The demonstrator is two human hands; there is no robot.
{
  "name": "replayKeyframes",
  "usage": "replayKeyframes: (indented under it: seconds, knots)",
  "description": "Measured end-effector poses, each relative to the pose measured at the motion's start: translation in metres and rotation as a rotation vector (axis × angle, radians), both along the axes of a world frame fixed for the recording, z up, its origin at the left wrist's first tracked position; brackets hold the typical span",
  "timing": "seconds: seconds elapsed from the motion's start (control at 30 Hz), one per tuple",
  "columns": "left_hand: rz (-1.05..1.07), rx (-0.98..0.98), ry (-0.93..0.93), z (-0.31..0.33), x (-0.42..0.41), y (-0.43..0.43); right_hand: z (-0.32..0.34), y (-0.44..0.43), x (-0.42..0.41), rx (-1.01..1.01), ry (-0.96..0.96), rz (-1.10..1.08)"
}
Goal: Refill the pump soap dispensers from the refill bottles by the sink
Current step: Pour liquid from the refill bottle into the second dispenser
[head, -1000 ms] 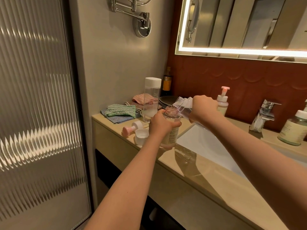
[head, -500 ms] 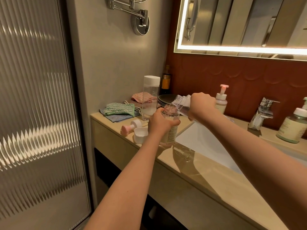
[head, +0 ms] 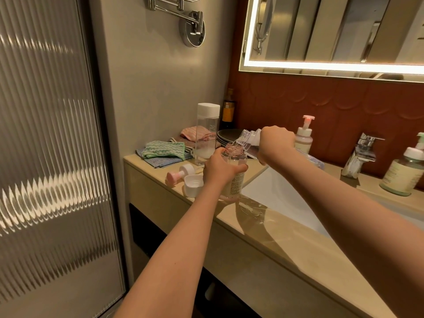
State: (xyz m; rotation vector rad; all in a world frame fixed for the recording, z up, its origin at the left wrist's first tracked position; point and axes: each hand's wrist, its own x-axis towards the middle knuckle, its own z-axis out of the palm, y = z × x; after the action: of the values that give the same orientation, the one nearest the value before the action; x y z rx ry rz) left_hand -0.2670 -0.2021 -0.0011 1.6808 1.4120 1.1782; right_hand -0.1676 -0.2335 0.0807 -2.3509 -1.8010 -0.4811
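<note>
Clear, pink-necked plastic dispenser bottle [head: 237,180] upright, uncapped, on the beige stone counter [head: 275,239] beside the white sink basin [head: 270,191]. Left hand [head: 218,169] wraps its fingers round the body. Right hand [head: 276,142] grips the clear plastic refill bottle [head: 251,136], tilted, mouth over the dispenser's open neck. Pink-and-white pump head [head: 181,172] lies just left, white round cap [head: 193,184] beside it.

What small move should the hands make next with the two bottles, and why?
Probably tip the refill bottle a little steeper, mouth kept over the neck. The right hand holds it tilted above the open dispenser bottle, which the left hand grips upright on the counter; no flow of soap is plain to see.
</note>
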Motion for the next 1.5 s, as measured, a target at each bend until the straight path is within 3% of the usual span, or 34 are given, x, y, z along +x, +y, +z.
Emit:
replayKeyframes:
  seconds: [1.5]
  knots:
    - [0.022, 0.014, 0.004, -0.0062, 0.0017, 0.0065, -0.0031, -0.0015, -0.0078, 0.025, 0.009, -0.016]
